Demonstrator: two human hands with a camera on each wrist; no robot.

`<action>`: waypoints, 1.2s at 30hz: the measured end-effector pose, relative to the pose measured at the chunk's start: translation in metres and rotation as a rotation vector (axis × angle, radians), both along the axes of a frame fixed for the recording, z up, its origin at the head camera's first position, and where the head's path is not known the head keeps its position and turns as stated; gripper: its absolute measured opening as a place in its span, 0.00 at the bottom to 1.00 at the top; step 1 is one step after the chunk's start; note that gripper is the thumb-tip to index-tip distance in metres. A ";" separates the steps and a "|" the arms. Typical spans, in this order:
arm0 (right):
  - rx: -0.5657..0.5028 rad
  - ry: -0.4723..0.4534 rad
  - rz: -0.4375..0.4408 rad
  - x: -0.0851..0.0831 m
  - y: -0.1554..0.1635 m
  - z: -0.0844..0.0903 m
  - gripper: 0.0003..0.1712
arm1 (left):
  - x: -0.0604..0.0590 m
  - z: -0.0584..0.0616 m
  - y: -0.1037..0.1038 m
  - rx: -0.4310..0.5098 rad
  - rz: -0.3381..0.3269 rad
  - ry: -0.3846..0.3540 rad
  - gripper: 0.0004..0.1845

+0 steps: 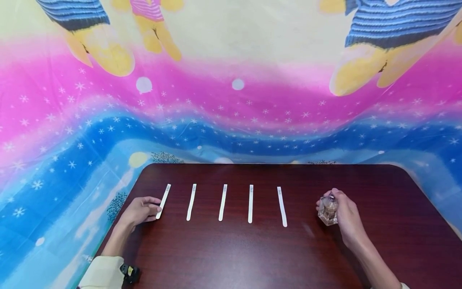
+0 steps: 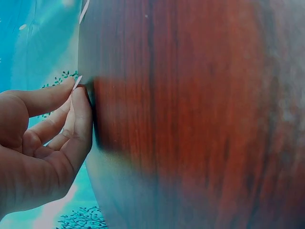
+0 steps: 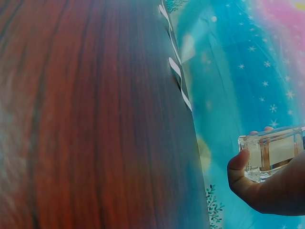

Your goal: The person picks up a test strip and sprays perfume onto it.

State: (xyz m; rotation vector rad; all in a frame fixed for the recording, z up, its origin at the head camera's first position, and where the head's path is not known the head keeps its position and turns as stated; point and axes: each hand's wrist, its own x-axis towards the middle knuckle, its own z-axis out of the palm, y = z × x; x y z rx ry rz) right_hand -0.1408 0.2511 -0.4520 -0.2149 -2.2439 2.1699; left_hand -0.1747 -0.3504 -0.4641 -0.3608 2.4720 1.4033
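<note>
On the left of the table, my left hand point(image 1: 140, 211) pinches the near end of a white paper test strip point(image 1: 164, 200) between thumb and finger. In the left wrist view the thumb and fingertips of that hand point(image 2: 52, 124) meet on the strip's thin edge point(image 2: 77, 82). To the right, my right hand point(image 1: 345, 216) grips a clear, faceted glass perfume bottle point(image 1: 328, 209). The right wrist view shows the bottle point(image 3: 274, 151) with the thumb against one end of it. Small dark print marks the far ends of the strips.
More white strips lie in a spaced row between the hands: one point(image 1: 191, 202), another point(image 1: 223, 202), then point(image 1: 250, 204) a third strip and a slightly bent one point(image 1: 282, 206). They rest on the dark red-brown table point(image 1: 231, 249). A patterned cloth point(image 1: 231, 108) hangs behind it.
</note>
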 end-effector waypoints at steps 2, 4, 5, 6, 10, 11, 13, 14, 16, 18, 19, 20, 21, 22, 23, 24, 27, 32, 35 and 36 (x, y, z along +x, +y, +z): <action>0.007 -0.004 0.001 0.000 0.000 0.000 0.27 | 0.000 0.001 0.000 -0.004 -0.001 -0.001 0.19; 0.010 -0.009 0.002 0.000 -0.001 0.001 0.27 | 0.001 0.002 0.001 -0.005 0.003 0.001 0.19; 0.014 -0.012 0.003 0.000 -0.001 0.001 0.27 | 0.001 0.002 0.001 -0.004 0.003 0.003 0.19; 0.016 -0.015 0.002 0.000 -0.001 0.002 0.27 | 0.001 0.003 0.001 -0.005 0.000 0.005 0.19; 0.035 -0.028 0.007 0.000 -0.001 0.003 0.27 | 0.002 0.003 0.000 -0.023 0.007 0.008 0.19; 0.039 -0.029 0.008 0.001 -0.001 0.003 0.27 | 0.002 0.002 -0.001 -0.028 0.006 0.010 0.19; 0.043 -0.031 0.009 0.001 -0.001 0.003 0.27 | 0.002 0.002 -0.001 -0.038 0.006 0.016 0.19; 0.040 -0.030 0.009 0.002 -0.001 0.003 0.27 | 0.003 0.002 -0.001 -0.042 0.003 0.021 0.19; 0.027 -0.028 0.007 0.002 0.000 0.003 0.27 | 0.004 0.004 0.001 -0.050 0.009 0.034 0.19; 0.012 -0.023 0.008 0.002 0.000 0.003 0.27 | 0.006 0.007 0.006 -0.052 0.011 0.054 0.19; 0.003 -0.019 0.008 0.002 0.000 0.003 0.27 | 0.007 0.008 0.010 -0.044 0.017 0.062 0.19; -0.002 -0.016 0.008 0.001 0.000 0.003 0.27 | 0.008 0.010 0.015 -0.036 0.019 0.070 0.20; -0.006 -0.012 0.009 0.001 0.000 0.003 0.26 | 0.008 0.011 0.020 -0.026 0.020 0.079 0.20; -0.010 -0.010 0.009 0.001 0.000 0.004 0.26 | 0.008 0.012 0.027 -0.018 0.014 0.089 0.20; -0.009 -0.009 0.009 0.001 0.001 0.004 0.26 | 0.007 0.013 0.033 0.000 0.008 0.097 0.21; -0.008 -0.008 0.010 0.001 0.001 0.004 0.26 | 0.007 0.014 0.040 0.020 0.000 0.102 0.21; -0.004 -0.010 0.015 0.000 0.002 0.005 0.26 | 0.005 0.014 0.059 0.055 -0.010 0.107 0.20; 0.005 -0.016 0.015 0.002 0.002 0.005 0.27 | 0.005 0.008 0.081 0.050 0.004 0.101 0.16; 0.021 -0.026 0.011 0.003 0.002 0.005 0.27 | 0.006 0.004 0.089 0.020 0.022 0.101 0.14; 0.024 -0.026 0.009 0.003 0.002 0.005 0.27 | 0.006 0.004 0.091 0.011 0.028 0.101 0.14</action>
